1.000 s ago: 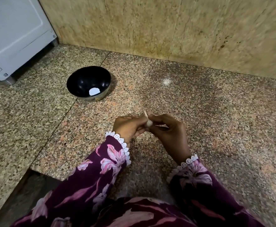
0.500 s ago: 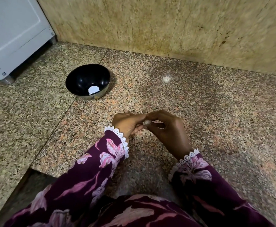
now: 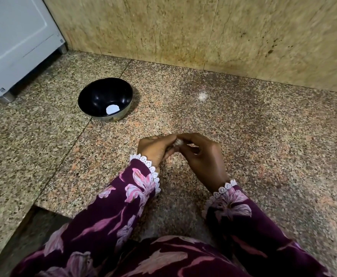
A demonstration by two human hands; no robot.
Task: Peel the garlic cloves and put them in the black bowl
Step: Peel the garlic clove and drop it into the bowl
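Pinching one garlic clove (image 3: pixel 178 142) between them, both hands, left (image 3: pixel 156 149) and right (image 3: pixel 202 156), meet near the black bowl (image 3: pixel 105 98).

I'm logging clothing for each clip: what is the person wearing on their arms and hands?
Both arms are covered by long dark purple sleeves with a pink flower print. Each cuff is edged in white scalloped lace, on the left sleeve and the right sleeve alike. The left hand and right hand are bare; no rings or bracelets show.

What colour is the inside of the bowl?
The bowl is shiny black inside, with a small white patch near the bottom. The head view shows it best.
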